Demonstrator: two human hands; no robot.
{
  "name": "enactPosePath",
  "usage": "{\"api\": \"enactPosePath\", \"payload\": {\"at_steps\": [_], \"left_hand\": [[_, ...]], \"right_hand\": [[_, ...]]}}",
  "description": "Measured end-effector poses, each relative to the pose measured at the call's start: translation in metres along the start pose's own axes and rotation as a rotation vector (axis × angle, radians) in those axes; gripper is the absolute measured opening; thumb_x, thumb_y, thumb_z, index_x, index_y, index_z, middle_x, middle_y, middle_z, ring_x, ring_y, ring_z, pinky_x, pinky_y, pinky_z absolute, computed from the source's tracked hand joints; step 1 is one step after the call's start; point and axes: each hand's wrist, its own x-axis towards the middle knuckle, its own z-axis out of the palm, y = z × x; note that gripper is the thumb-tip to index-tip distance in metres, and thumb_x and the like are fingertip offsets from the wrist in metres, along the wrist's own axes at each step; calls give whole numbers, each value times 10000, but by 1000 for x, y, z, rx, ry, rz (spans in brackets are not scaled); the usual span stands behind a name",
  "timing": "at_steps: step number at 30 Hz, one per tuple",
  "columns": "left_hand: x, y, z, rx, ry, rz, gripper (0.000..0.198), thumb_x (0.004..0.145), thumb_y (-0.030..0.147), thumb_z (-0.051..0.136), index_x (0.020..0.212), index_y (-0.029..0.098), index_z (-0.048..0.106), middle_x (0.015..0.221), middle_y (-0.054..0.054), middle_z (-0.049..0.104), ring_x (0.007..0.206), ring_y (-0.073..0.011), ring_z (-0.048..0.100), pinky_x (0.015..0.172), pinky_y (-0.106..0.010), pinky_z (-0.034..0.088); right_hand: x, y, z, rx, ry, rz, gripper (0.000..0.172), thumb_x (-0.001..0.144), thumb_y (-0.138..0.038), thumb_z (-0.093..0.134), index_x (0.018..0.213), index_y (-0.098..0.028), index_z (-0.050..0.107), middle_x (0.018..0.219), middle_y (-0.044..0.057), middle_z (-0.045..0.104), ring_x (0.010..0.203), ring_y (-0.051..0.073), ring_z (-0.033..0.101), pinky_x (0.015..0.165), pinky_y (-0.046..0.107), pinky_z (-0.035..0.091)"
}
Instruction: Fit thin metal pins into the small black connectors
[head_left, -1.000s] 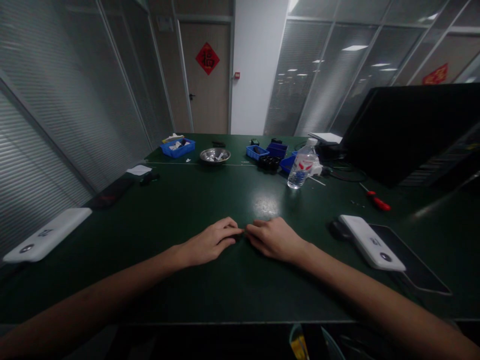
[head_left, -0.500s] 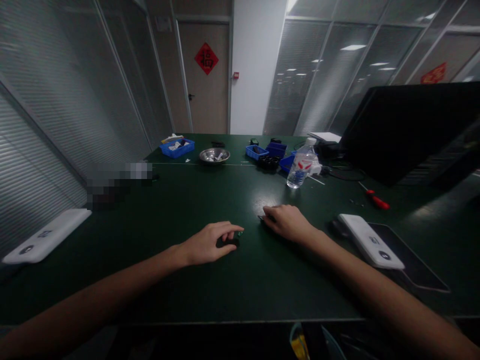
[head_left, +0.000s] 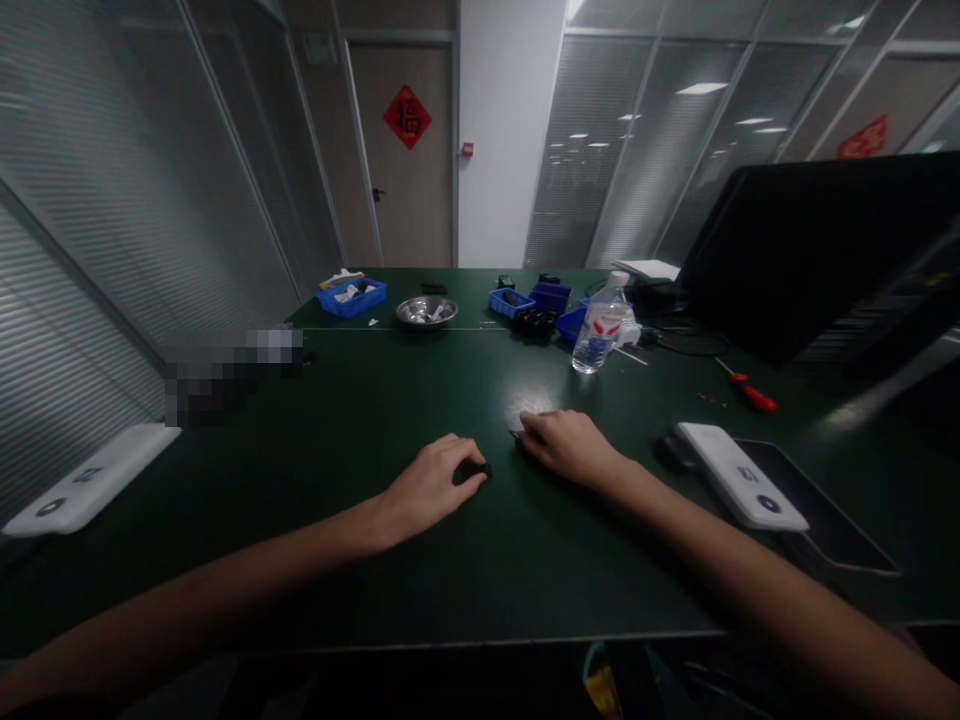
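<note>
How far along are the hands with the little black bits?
Nothing finished shows on the green table near them. In hand: the left hand pinches a small black bit, and the right hand rests its fingertips on a second dark bit. Left: the two bits lie apart, not joined.

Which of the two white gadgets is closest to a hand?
The white gadget on the right, near the right hand; the other white gadget lies far left.
</note>
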Motion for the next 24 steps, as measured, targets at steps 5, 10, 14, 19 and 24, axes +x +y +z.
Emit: {"api": "enactPosePath", "payload": {"at_steps": [5, 10, 14, 19, 24], "left_hand": [[-9, -34, -25, 47, -14, 22, 261, 1001, 274, 598, 1246, 230, 677, 1189, -62, 690, 1059, -216, 664, 895, -360, 560], [-25, -104, -83, 115, 89, -24, 340, 987, 280, 589, 1310, 207, 664, 1240, -88, 715, 1006, -205, 703, 781, -300, 584], [-43, -165, -142, 291, 160, -258, 350, 920, 359, 624, 1221, 224, 740, 1228, -84, 741, 926, -220, 719, 796, -328, 581], [-65, -206, -187, 436, 152, -457, 414, 873, 441, 602, 1182, 223, 772, 1255, -82, 742, 1094, -286, 708, 987, -390, 539], [-72, -223, -197, 392, 167, -515, 417, 873, 506, 614, 1187, 281, 772, 1297, -52, 732, 1165, -293, 686, 1035, -400, 518]], "right_hand": [[-2, 0, -3, 59, -9, -19, 239, 1060, -375, 465, 1007, -202, 621, 813, 70, 705, 662, 180, 616, 601, 275, 333], [-3, 2, -3, 103, -23, -28, 241, 1063, -371, 461, 1034, -196, 624, 818, 69, 700, 665, 171, 611, 605, 266, 346], [-2, 2, -1, 71, -32, -15, 244, 1061, -376, 453, 1039, -200, 621, 833, 66, 705, 683, 175, 617, 607, 267, 338], [-1, 1, -1, 42, -49, -6, 250, 1066, -392, 436, 1035, -209, 604, 850, 63, 705, 694, 176, 619, 613, 270, 337], [-1, 1, 0, 37, -41, -13, 254, 1071, -397, 427, 1029, -211, 596, 851, 62, 706, 702, 178, 622, 620, 272, 334]]}}
